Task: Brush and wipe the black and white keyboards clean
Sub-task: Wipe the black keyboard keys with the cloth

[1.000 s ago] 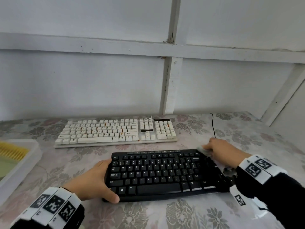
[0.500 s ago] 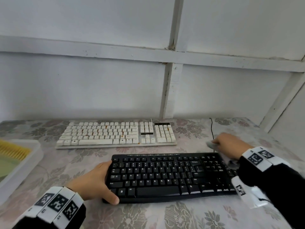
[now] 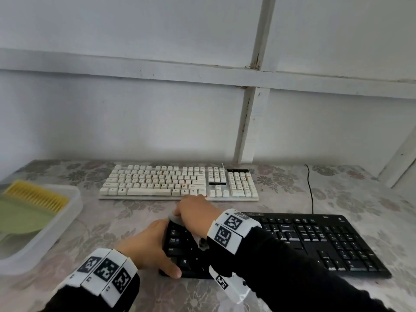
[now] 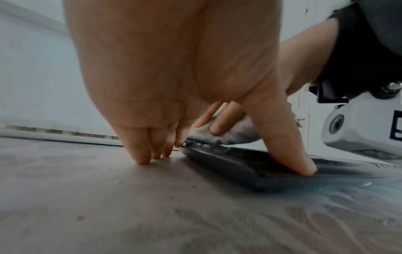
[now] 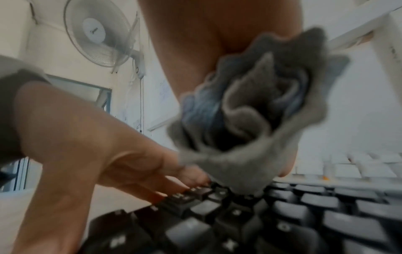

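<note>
A: Where's the cloth (image 5: 250, 120)?
B: Bunched in the right hand (image 3: 198, 212), fingers curled round it, on the black keyboard's (image 3: 315, 239) far-left corner.
A: Left hand (image 3: 144, 248)?
B: Straight fingers brace that left edge. White keyboard (image 3: 177, 183) sits behind.

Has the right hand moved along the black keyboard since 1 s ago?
Yes. The right hand, gripping the grey cloth, has crossed from the right end of the black keyboard to its left end, beside the left hand.
</note>
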Demonstrator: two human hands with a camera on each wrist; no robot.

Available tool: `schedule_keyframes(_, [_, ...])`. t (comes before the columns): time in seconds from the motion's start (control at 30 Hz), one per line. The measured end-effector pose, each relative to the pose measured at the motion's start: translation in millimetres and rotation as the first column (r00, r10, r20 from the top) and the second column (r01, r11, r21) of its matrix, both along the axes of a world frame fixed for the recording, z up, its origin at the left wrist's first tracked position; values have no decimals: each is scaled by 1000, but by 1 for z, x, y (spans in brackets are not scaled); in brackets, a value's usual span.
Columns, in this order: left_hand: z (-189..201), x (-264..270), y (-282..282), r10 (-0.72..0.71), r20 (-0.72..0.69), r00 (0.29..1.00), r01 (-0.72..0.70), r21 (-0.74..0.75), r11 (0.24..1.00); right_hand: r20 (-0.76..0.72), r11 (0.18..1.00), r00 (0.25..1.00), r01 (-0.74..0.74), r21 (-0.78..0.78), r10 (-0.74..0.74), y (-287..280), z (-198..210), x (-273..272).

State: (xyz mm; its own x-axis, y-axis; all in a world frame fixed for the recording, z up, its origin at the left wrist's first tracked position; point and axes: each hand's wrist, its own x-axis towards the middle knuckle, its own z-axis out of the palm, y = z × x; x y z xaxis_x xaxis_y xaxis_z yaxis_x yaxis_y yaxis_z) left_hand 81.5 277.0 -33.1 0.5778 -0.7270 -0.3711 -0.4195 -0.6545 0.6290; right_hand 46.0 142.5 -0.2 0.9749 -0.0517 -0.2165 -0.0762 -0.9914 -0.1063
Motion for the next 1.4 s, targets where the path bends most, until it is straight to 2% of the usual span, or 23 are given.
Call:
schedule_keyframes(0.2, [1, -1, 0, -27, -6, 1000, 26, -26, 999, 28, 1000, 999, 26, -17, -25, -7, -7, -20])
schedule_keyframes(0.37, [-4, 1, 2, -11, -26, 1000, 10, -38, 999, -25, 991, 999, -36, -132, 33, -34, 1, -43])
schedule_keyframes(0.6, [-6, 0, 3, -19, -30, 999, 18, -47, 999, 36, 990, 990, 133, 39, -134, -79, -11, -68])
schedule_keyframes(0.7, [-6, 0, 3, -14, -41, 999, 12, -52, 999, 33, 976, 976, 215, 35, -216, -95, -10, -82])
schedule_keyframes(0.83, [-5, -1, 4, -7, -50, 999, 6, -28, 1000, -43, 957, 961, 269, -111, -275, -119, -3, -94])
schedule_keyframes(0.93, [-5, -1, 3, -8, -45, 999, 7, -23, 1000, -105, 942, 938, 321, -95, -330, -115, 12, -84])
schedule_keyframes(1.0, [-5, 0, 3, -14, -52, 999, 12, -36, 999, -94, 957, 952, 288, -43, -291, -94, 21, -71])
schedule_keyframes(1.17, [-4, 1, 2, -37, -49, 998, 35, -50, 998, -60, 994, 994, 92, 63, -88, -20, 20, -19])
schedule_keyframes(1.33, [-3, 2, 0, -16, -8, 1000, 16, 11, 1000, -98, 996, 995, -30, -87, 21, 12, 8, 0])
schedule_keyframes(1.4, [-1, 0, 0, -28, -6, 1000, 28, -17, 999, -64, 996, 997, -41, -75, 37, 4, 5, -10])
